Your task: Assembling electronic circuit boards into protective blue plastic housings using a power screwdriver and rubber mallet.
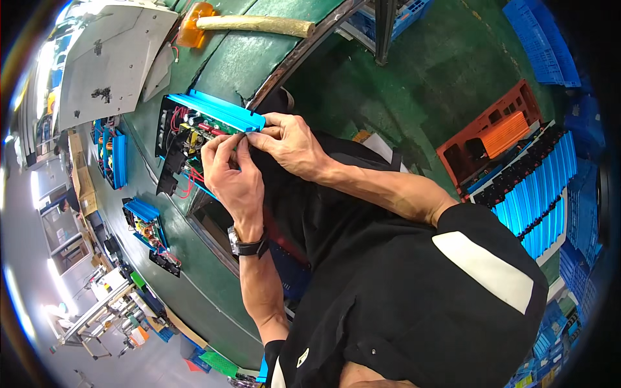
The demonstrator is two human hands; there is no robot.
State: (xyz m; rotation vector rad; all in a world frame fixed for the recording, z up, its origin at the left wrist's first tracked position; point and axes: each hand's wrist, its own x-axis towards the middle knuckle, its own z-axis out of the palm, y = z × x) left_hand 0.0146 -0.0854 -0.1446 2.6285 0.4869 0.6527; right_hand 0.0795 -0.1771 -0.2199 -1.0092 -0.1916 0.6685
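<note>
An opened electronic unit (194, 129) lies at the bench edge, with a circuit board, red wires and a black end plate. A bright blue ribbed metal housing (217, 110) runs along its far side. My left hand (233, 178), with a watch at the wrist, is closed in a pinch beside the board's near end; whatever its fingertips hold is hidden. Close against it, my right hand (291, 145) grips the end corner of the blue housing between thumb and curled fingers. The two hands' fingertips nearly meet there.
A mallet (252, 26) with an orange head lies farther along the green bench (239, 64). Two similar blue units (116, 158) (149, 226) sit to the left, beside a tilted grey panel (116, 58). At right are stacked blue housings (533, 194) and a red crate (491, 129).
</note>
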